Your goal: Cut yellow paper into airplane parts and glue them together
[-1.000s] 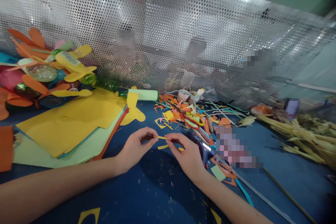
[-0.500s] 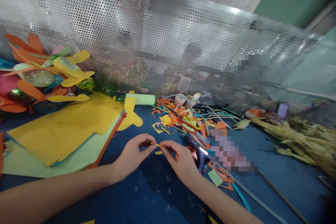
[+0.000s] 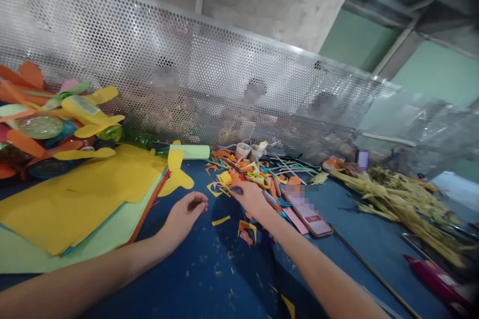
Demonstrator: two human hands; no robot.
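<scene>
My left hand (image 3: 187,217) hovers above the blue tabletop (image 3: 168,289), fingers curled in toward the thumb; whatever may be between the tips is too small to make out. Farther right, my right hand (image 3: 251,197) reaches over a heap of cut paper scraps (image 3: 224,177), its thumb and forefinger slightly apart. Scissors with a yellow handle (image 3: 262,180) lie partly buried just beyond its fingers. A narrow yellow strip (image 3: 220,221) rests on the table between my hands, beside orange and pink offcuts (image 3: 247,232). A yellow petal-shaped cutout (image 3: 176,172) lies beyond my left hand.
Stacked yellow sheets (image 3: 86,184) and bottle-and-paper flowers (image 3: 41,124) fill the left. At right are a phone (image 3: 312,217), a thin stick (image 3: 370,264), dried husks (image 3: 396,199) and a magenta glue gun (image 3: 434,279). A perforated metal panel (image 3: 224,70) stands behind.
My hands have parted from the small yellow piece they pinched together. The right one has moved away to the scraps; the left stays curled. The view has shifted right.
</scene>
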